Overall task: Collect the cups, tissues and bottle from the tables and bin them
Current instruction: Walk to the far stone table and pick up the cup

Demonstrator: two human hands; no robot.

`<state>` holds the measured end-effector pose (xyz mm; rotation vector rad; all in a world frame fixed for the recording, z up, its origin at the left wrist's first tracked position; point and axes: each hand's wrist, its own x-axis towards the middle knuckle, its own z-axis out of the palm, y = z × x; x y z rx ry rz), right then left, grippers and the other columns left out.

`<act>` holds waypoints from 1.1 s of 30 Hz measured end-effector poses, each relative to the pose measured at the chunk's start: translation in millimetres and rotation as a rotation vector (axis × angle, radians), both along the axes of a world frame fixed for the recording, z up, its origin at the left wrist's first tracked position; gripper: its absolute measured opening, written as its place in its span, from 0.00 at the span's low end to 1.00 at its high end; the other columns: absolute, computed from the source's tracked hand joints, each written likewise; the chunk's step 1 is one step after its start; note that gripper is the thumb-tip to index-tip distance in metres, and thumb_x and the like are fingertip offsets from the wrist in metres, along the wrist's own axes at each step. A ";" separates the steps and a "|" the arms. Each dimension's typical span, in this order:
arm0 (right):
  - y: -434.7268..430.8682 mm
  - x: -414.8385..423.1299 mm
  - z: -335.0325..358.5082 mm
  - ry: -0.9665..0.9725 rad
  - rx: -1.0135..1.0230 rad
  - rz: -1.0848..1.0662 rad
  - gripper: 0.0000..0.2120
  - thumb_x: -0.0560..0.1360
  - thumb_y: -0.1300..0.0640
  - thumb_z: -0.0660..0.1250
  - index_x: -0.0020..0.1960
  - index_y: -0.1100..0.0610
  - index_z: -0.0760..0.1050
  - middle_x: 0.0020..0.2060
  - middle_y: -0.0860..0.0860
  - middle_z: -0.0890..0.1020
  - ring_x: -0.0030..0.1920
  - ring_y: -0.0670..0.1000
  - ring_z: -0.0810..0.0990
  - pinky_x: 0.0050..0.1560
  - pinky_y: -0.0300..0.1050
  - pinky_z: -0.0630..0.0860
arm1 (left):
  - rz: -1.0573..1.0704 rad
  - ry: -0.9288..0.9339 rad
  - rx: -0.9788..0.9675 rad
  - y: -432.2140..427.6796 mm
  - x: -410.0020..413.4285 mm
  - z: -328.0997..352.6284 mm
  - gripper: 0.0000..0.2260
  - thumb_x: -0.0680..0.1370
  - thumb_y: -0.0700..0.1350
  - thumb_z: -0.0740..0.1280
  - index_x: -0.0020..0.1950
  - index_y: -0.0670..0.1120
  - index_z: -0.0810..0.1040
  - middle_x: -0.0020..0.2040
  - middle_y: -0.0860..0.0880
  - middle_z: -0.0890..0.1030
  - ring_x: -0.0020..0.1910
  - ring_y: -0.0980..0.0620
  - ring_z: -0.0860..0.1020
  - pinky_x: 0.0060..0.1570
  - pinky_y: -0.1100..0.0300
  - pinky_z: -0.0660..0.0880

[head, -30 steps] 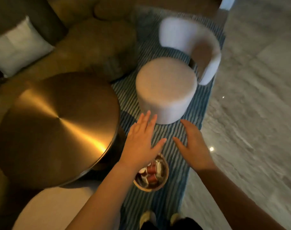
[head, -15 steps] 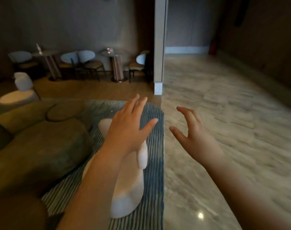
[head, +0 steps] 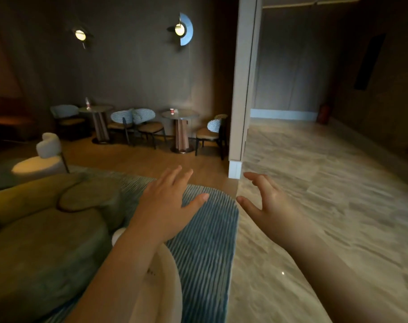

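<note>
Far across the room, a clear bottle (head: 88,104) with a red label stands on the left round table (head: 98,109). A small red cup (head: 172,111) stands on the right round table (head: 182,115). Both of my hands hang in the air in front of me, holding nothing. My left hand (head: 168,206) is flat with fingers straight over the blue rug. My right hand (head: 268,206) has relaxed, slightly bent fingers over the marble floor. No tissues or bin show in this view.
A blue striped rug (head: 210,241) lies ahead, with an olive sofa (head: 42,241) on the left and a white chair (head: 161,285) under my left arm. A white pillar (head: 242,89) divides the wooden seating area from the marble floor (head: 326,206). Chairs (head: 147,124) ring the tables.
My view has lifted from the brass table and the basket of cups on the rug up to the far wall. Both hands have stayed raised and empty.
</note>
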<state>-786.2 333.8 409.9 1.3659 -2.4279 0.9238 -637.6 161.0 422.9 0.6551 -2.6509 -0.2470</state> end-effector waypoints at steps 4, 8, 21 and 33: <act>-64.3 -88.6 -1.0 0.087 0.095 0.053 0.30 0.75 0.40 0.61 0.72 0.50 0.59 0.69 0.46 0.67 0.68 0.47 0.65 0.63 0.38 0.62 | -0.058 -0.060 0.031 -56.6 -88.3 -3.3 0.36 0.70 0.71 0.44 0.75 0.58 0.48 0.76 0.57 0.45 0.74 0.57 0.44 0.70 0.51 0.45; -118.0 -185.8 12.0 0.143 0.176 0.040 0.31 0.75 0.40 0.60 0.74 0.49 0.56 0.71 0.46 0.63 0.70 0.47 0.62 0.66 0.42 0.63 | -0.080 -0.072 0.064 -126.3 -183.2 3.4 0.36 0.71 0.71 0.45 0.75 0.58 0.45 0.76 0.58 0.42 0.73 0.58 0.42 0.69 0.52 0.45; -277.5 -479.4 10.9 0.181 0.138 0.056 0.29 0.75 0.39 0.60 0.72 0.46 0.58 0.69 0.42 0.65 0.67 0.43 0.64 0.62 0.34 0.60 | -0.030 -0.046 -0.126 -296.5 -469.8 -9.0 0.32 0.75 0.67 0.47 0.76 0.55 0.47 0.77 0.54 0.46 0.74 0.55 0.46 0.69 0.53 0.46; -530.7 -751.0 -4.0 0.088 0.098 0.273 0.29 0.74 0.44 0.65 0.72 0.49 0.61 0.68 0.46 0.67 0.66 0.46 0.66 0.60 0.34 0.60 | 0.138 0.012 -0.004 -493.1 -690.3 -24.1 0.27 0.78 0.62 0.50 0.75 0.54 0.54 0.76 0.55 0.54 0.73 0.56 0.52 0.69 0.57 0.51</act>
